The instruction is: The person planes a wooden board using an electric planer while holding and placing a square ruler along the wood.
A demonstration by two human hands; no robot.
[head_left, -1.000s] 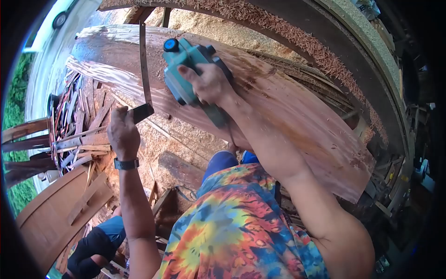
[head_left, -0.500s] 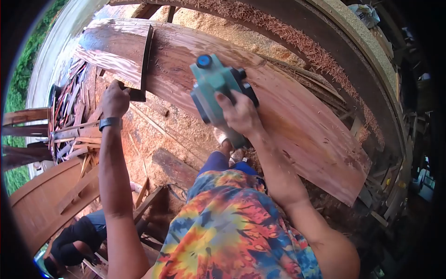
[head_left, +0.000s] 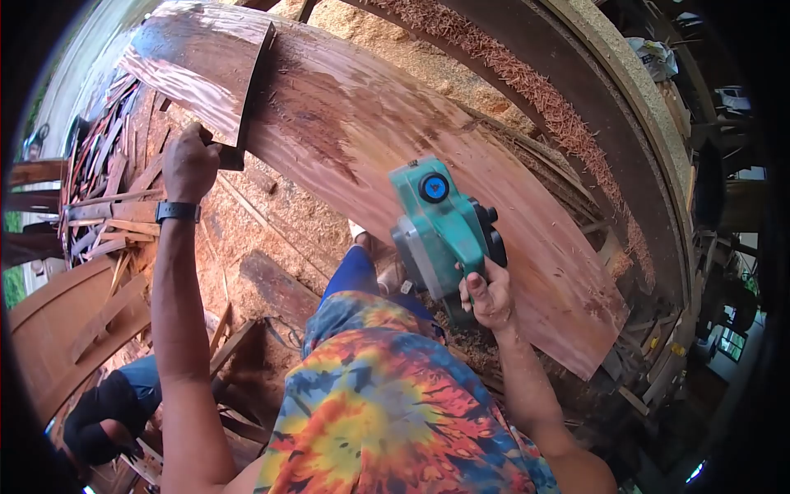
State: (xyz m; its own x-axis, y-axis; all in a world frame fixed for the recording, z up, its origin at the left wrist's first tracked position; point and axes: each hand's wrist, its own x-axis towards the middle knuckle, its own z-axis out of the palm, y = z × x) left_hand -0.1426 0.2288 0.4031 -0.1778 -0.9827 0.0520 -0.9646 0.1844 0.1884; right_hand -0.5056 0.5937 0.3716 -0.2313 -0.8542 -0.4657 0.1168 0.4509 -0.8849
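A long reddish plank with rough, partly planed patches runs diagonally in front of me. My left hand, closed in a fist, grips the handle of a dark try square. Its thin blade lies across the plank toward the far left end. My right hand is wrapped round the rear handle of a teal electric planer. The planer is over the plank's near edge, close to my body; whether its sole touches the wood is hidden.
Sawdust covers the ground beneath. A dark curved beam heaped with reddish shavings runs along the far side. Scrap wood strips are piled at left. Another person bends down at lower left, near a brown wooden panel.
The planer has come back rightward and closer to my body in my right hand. The left hand still holds the square across the plank, and the view has shifted slightly.
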